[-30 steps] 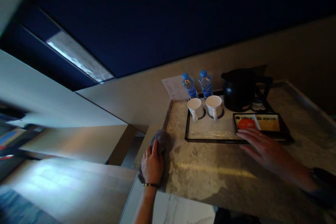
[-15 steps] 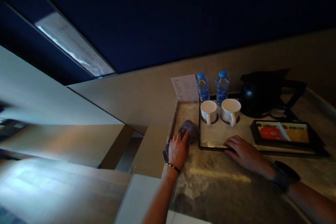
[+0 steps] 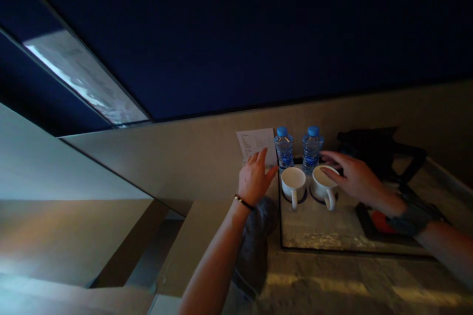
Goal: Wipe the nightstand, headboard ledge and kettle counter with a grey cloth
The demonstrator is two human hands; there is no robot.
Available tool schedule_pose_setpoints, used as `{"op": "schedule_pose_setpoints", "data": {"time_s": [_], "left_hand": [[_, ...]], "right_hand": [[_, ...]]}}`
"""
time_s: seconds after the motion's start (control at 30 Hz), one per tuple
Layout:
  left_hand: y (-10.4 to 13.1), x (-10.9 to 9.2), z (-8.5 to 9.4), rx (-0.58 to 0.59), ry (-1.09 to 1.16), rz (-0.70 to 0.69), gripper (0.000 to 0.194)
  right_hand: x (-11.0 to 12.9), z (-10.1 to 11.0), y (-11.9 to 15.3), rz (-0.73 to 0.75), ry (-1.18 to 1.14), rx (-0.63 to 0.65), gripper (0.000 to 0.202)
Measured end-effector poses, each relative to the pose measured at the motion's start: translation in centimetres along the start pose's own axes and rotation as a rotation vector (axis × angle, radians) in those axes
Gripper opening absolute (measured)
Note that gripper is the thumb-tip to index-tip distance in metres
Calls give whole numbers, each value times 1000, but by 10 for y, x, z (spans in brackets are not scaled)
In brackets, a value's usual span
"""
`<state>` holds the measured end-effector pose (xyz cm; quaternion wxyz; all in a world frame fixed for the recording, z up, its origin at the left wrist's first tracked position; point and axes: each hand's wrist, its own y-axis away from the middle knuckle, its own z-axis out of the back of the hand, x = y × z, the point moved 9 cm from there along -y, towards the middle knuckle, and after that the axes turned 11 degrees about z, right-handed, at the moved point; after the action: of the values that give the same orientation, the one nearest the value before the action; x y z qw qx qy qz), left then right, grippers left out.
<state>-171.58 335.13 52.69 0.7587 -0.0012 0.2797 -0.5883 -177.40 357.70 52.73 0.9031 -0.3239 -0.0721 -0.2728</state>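
My left hand (image 3: pixel 254 177) is raised with its fingers spread, in front of a white printed card (image 3: pixel 254 141) that leans against the wall. Below it a grey cloth (image 3: pixel 256 246) lies on the counter, partly hidden by my forearm. Over the right white mug (image 3: pixel 324 183) hovers my right hand (image 3: pixel 353 177), thumb and fingers apart; whether it touches the rim I cannot tell. Beside that mug stands a second white mug (image 3: pixel 293 183). Two blue-capped water bottles, one left (image 3: pixel 284 148) and one right (image 3: pixel 312 150), stand upright behind the mugs.
The mugs stand on a black-edged tray (image 3: pixel 321 234). A black kettle (image 3: pixel 373 155) is at the back right, behind my right hand. My right wrist partly covers a dark box (image 3: pixel 369 224) with a red packet. A wall runs behind the counter (image 3: pixel 332 280).
My left hand has let go of the cloth and moved up to the card. My right hand has risen from the tray's front edge to the right mug. The view has tilted upward.
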Motion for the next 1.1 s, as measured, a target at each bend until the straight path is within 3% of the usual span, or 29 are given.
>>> {"op": "schedule_pose_setpoints", "data": {"time_s": [0.07, 0.17, 0.3, 0.53, 0.77, 0.87, 0.97, 1.03, 1.1], "left_hand": [[-30, -24, -5, -42, 25, -31, 63], [-65, -50, -24, -58, 11, -47, 78], [-93, -53, -42, -65, -40, -69, 76], [-97, -44, -43, 84, 162, -352, 68], [-94, -35, -43, 82, 227, -346, 72], [-84, -32, -28, 30, 200, -350, 76], [-52, 1, -12, -36, 166, -255, 64], [-12, 39, -25, 40, 135, -179, 53], [43, 80, -52, 124, 63, -120, 49]], "right_hand": [[-6, 7, -35, 30, 125, -50, 53], [-16, -5, -71, 47, 276, -13, 76], [-32, -27, -86, -28, 363, 65, 73], [-43, -26, -86, 42, 320, 57, 65], [-41, -25, -80, 6, 266, 65, 71], [-22, -11, -73, 45, 219, 5, 80], [11, 14, -43, 131, 113, -102, 70], [23, 26, -4, 120, 2, -105, 57], [18, 32, 48, 6, -55, -60, 49]]}}
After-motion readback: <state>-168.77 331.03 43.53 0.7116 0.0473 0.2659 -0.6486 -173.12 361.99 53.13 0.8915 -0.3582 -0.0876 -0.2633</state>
